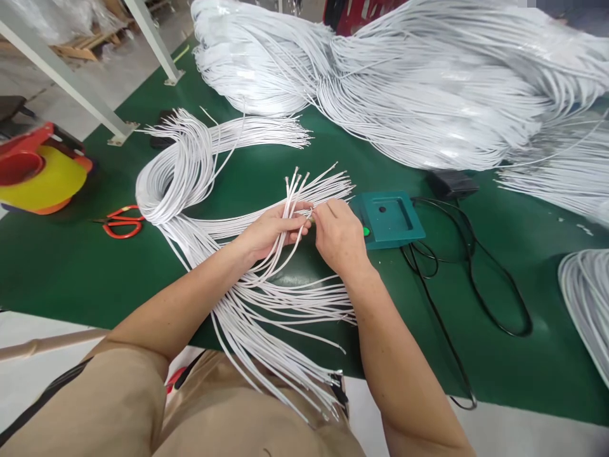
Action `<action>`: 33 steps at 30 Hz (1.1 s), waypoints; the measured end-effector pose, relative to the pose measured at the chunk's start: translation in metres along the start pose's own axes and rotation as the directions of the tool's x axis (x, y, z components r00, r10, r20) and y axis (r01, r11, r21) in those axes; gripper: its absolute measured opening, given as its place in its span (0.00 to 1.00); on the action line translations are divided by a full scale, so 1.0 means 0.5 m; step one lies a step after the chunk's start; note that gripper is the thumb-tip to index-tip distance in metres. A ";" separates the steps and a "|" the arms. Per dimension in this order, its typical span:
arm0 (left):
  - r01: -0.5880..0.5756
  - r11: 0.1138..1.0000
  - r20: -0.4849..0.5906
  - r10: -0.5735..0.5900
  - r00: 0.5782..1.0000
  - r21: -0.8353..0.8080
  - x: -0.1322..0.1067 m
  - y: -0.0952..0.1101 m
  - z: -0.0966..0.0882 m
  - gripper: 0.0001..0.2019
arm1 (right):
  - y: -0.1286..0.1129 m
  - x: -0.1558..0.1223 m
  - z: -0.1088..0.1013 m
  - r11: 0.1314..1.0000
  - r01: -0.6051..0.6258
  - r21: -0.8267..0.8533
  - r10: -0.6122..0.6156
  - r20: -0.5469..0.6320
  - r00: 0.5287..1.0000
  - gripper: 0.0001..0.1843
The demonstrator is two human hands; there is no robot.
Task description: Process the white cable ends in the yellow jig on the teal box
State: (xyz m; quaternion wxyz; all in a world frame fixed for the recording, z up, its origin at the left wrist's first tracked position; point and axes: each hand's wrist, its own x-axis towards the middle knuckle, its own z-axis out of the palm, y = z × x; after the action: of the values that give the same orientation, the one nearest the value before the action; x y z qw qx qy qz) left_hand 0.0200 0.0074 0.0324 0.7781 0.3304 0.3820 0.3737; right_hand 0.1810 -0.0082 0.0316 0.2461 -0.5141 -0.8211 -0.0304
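At the green bench, my left hand (273, 230) is closed around a small bunch of white wires (304, 187), their cut ends fanning up and away past the fingers. My right hand (339, 236) is pinched narrow on what looks like a single strand at the same bunch, thumb and forefinger meeting just beside the left fingertips; I cannot tell for certain whether it grips one wire or two. The bunch sits between both hands, just above the table (71, 266), and its tails run back under my wrists to a loose spread of wires (280, 304) that drapes over the near edge toward my lap.

Just beyond the right hand sits a teal box (389, 219) with a recessed top and a green button, a black cable (476, 285) looping away from it to a black adapter (451, 184).

To the left lies a looped hank of wires (176, 171), with red-handled scissors (121, 222) beside it. Across the back, a large heap of white wire (428, 82) lies piled, and more coils (587, 298) sit at the right edge.

By my reading the work is early: only the handful in hand is being sorted, while the heaps look untouched.

No brand, label or writing is readable anywhere.
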 end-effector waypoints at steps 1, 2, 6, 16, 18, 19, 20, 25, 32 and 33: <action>-0.009 1.000 -0.015 0.009 1.000 0.006 0.002 0.001 -0.001 0.22 | 0.005 0.000 -0.002 1.000 0.018 -0.025 -0.017 0.022 1.000 0.17; -0.032 0.999 -0.034 0.034 0.999 0.032 0.003 0.002 -0.002 0.22 | 0.011 0.001 -0.005 0.999 0.017 -0.037 -0.016 0.032 0.999 0.16; -0.171 0.952 -0.081 0.198 0.977 0.255 0.009 -0.003 -0.004 0.21 | 0.027 0.008 -0.015 0.993 -0.103 0.065 0.106 -0.039 0.994 0.12; -0.331 0.754 0.014 0.392 0.920 0.567 0.006 -0.017 -0.005 0.20 | 0.010 0.022 0.000 0.869 -0.297 0.396 0.313 0.026 0.950 0.09; -0.325 0.763 0.001 0.392 0.920 0.559 0.007 -0.016 -0.006 0.21 | 0.015 0.018 -0.001 0.878 -0.302 0.371 0.313 0.033 0.949 0.09; -0.319 0.766 -0.010 0.390 0.921 0.558 0.008 -0.016 -0.007 0.21 | 0.018 0.017 -0.002 0.886 -0.309 0.345 0.319 0.029 0.947 0.09; -0.314 0.768 -0.018 0.390 0.921 0.558 0.008 -0.015 -0.007 0.21 | 0.019 0.016 -0.002 0.893 -0.314 0.321 0.325 0.020 0.945 0.10; -0.326 0.783 0.021 0.372 0.928 0.530 0.009 -0.015 -0.010 0.21 | 0.014 0.019 -0.002 0.894 -0.272 0.355 0.270 0.058 0.961 0.10; -0.263 0.855 -0.006 0.297 0.955 0.447 0.018 -0.020 -0.019 0.21 | 0.031 0.010 -0.016 0.992 -0.123 -0.028 0.124 0.060 0.990 0.08; -0.249 0.859 -0.018 0.287 0.958 0.447 0.020 -0.020 -0.021 0.21 | 0.038 0.008 -0.017 0.991 -0.108 -0.083 0.114 0.077 0.990 0.08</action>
State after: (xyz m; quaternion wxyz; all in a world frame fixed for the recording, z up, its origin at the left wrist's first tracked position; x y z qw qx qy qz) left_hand 0.0187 0.0129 0.0157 0.6069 0.5313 0.4391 0.3956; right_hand 0.1991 0.0013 0.0369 0.1931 -0.5692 -0.7987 -0.0280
